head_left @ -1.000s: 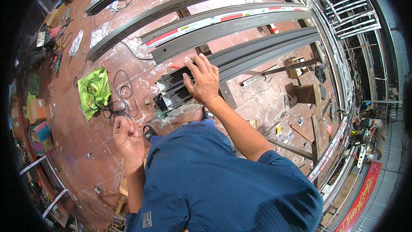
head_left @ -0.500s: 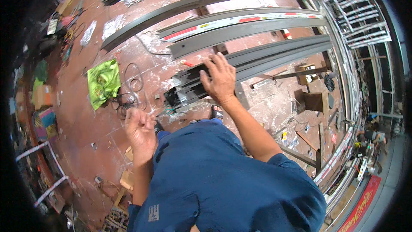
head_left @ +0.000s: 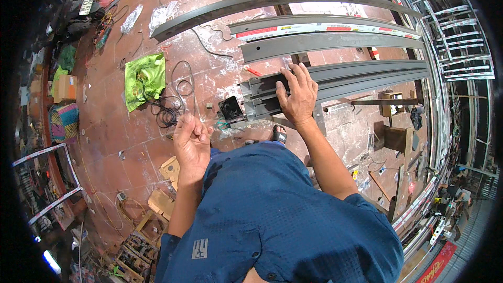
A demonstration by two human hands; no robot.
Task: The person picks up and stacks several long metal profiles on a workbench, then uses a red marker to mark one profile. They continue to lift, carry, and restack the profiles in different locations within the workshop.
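Note:
My right hand (head_left: 299, 96) lies on a dark grey metal profile (head_left: 361, 76), near its left end, with the fingers stretched and the thumb apart. The profile is long, with grooves along it, and runs off to the right. My left hand (head_left: 192, 147) is raised left of that end, apart from the profile. Its fingers are curled and pinched together; anything between them is too small to make out. A small black box-shaped piece (head_left: 230, 108) is just beyond the profile's left end, with a teal-handled tool (head_left: 222, 124) close by.
More grey profiles (head_left: 335, 43) lie parallel farther away, one bearing a red-and-white strip (head_left: 325, 28). Left on the tiled floor are a green bag (head_left: 145, 79) and a coiled black cable (head_left: 165, 111). Metal frames (head_left: 455, 31) stand at the right. Cardboard pieces (head_left: 161, 203) lie lower left.
The view has shifted, so the profiles and floor things appear farther right. My right hand stays on the profile with fingers extended, and my left hand stays raised and pinched.

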